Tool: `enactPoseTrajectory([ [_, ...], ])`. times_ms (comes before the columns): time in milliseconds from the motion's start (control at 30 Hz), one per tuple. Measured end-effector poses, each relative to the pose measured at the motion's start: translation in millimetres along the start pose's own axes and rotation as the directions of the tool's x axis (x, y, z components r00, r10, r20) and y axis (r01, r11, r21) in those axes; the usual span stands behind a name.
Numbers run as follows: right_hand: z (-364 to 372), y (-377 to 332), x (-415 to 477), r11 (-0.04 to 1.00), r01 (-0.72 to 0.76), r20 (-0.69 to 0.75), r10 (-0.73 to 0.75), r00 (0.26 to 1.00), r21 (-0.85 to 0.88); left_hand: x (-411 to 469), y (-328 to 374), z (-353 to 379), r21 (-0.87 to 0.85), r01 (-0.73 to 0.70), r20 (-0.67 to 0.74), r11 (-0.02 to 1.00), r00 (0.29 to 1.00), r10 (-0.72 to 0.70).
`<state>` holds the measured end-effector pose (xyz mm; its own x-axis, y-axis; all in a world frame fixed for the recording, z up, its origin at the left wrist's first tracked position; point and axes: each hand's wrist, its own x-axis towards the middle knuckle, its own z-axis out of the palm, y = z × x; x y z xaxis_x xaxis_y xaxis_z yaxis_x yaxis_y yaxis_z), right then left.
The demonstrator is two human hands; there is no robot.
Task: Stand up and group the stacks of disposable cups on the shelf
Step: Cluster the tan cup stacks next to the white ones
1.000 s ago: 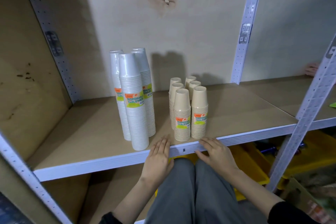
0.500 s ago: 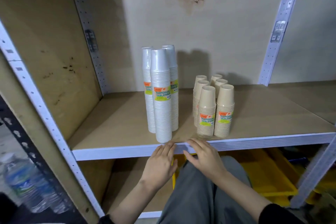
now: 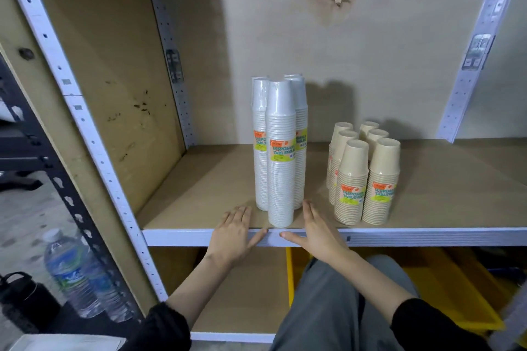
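On shelf edge (image 3: 399,236), hands (image 3: 233,234) flat, empty

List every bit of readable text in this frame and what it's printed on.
"DISPOSAB TABLEWA" (cut off at the curve): label on the front white cup stack.
"DISPOSABL TABLEWAR": label on the front left tan cup stack.
"DISPOSA TABLEWA": label on the front right tan cup stack.
Small print and orange brand tags on those labels: too small.
Water bottle label: blurred.

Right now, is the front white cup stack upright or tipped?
Upright. The front white stack stands vertical on the shelf board, base flat near the front edge, against the other white stacks; neither hand grips it.
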<state>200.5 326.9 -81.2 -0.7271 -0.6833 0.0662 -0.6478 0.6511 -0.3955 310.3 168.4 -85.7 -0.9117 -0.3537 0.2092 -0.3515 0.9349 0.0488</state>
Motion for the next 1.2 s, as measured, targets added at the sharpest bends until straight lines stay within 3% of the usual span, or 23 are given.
enactPoseTrajectory([
  [233,-4.6,-4.4,14.0,0.999,-0.053,0.020,0.053,0.998,-0.009,29.9,-13.1,0.0,-0.098,0.094,0.269,0.991,0.961,-0.064],
  [333,-7.6,-2.5,21.3,0.997,-0.072,0.022,0.073,0.997,-0.016,38.8,-17.3,-1.5,-0.136,0.119,0.323,0.984,0.944,-0.070],
  [567,-12.0,2.3,31.7,0.997,-0.078,0.102,0.080,0.992,-0.026,52.0,-16.7,-3.1,-0.197,0.104,0.359,0.975,0.933,-0.027],
  [833,-11.2,4.3,32.8,0.999,-0.034,0.103,0.038,0.994,-0.038,55.2,-17.6,0.6,-0.274,-0.043,0.302,0.961,0.945,0.128],
  [1200,-9.6,5.9,33.3,0.998,-0.037,0.100,0.042,0.994,-0.045,56.7,-18.5,1.4,-0.279,-0.043,0.330,0.959,0.934,0.137],
])
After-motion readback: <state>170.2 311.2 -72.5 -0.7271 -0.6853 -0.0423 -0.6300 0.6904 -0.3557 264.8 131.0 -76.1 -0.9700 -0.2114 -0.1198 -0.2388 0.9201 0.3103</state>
